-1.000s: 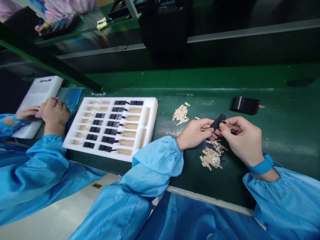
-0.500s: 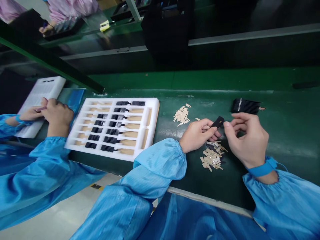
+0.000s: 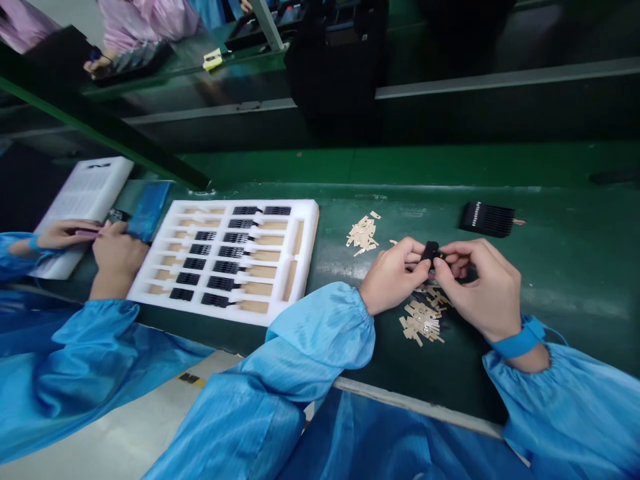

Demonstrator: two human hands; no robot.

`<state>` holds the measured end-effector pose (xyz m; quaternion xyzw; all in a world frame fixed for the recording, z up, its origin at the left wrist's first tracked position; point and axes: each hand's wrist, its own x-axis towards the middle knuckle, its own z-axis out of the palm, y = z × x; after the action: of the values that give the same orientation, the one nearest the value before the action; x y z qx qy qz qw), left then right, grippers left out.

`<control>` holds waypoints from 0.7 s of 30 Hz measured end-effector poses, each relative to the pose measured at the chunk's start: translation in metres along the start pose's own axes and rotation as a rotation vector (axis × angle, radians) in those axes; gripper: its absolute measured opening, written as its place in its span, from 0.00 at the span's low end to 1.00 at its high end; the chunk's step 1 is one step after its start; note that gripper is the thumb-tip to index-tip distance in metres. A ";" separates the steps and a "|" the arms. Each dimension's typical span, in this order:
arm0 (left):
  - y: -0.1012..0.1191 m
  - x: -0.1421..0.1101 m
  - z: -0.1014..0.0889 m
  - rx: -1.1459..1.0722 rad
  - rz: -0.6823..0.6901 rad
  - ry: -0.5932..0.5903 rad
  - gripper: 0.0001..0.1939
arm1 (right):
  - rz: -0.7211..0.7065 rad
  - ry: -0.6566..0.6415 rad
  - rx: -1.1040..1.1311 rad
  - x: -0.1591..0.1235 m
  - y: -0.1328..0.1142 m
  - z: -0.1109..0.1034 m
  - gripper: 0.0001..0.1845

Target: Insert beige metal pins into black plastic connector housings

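Observation:
Pinched between the thumb and fingers of my left hand (image 3: 393, 277) is a small black rectangular part (image 3: 429, 251). My right hand (image 3: 483, 280) is closed at the right end of that same part, its thumb and fingertips pressed there beside a tiny yellow spot. Whether those fingers also hold a separate small piece is hidden. Under both hands lies a pile of small beige flat pieces (image 3: 423, 322). A second beige pile (image 3: 363, 233) sits to the left of it. Beyond my right hand, a row of black parts (image 3: 486, 219) lies on the green table.
A white foam tray (image 3: 314, 220) with several black parts in its slots stands left of my hands. Further left, a co-worker's hands (image 3: 117, 253) work beside another white foam tray (image 3: 100, 177) and a blue packet (image 3: 150, 207). A green post (image 3: 165, 160) slants above.
My right hand has moved left and now meets the black part, where before there was a small gap. The part has turned more upright in my left fingers.

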<state>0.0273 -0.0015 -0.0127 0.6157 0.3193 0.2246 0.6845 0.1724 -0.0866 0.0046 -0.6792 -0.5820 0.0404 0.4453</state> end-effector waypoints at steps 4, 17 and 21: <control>-0.002 -0.004 0.003 0.047 0.025 0.025 0.05 | 0.006 0.009 -0.021 -0.002 -0.001 0.001 0.04; 0.003 -0.008 0.009 0.075 0.090 0.039 0.06 | 0.170 0.036 0.073 -0.001 -0.005 0.000 0.05; 0.002 -0.008 0.007 0.150 0.137 0.056 0.05 | 0.234 0.008 0.111 -0.001 -0.004 -0.001 0.03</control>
<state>0.0268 -0.0118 -0.0091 0.6788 0.3115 0.2634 0.6106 0.1695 -0.0879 0.0073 -0.7169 -0.4940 0.1216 0.4767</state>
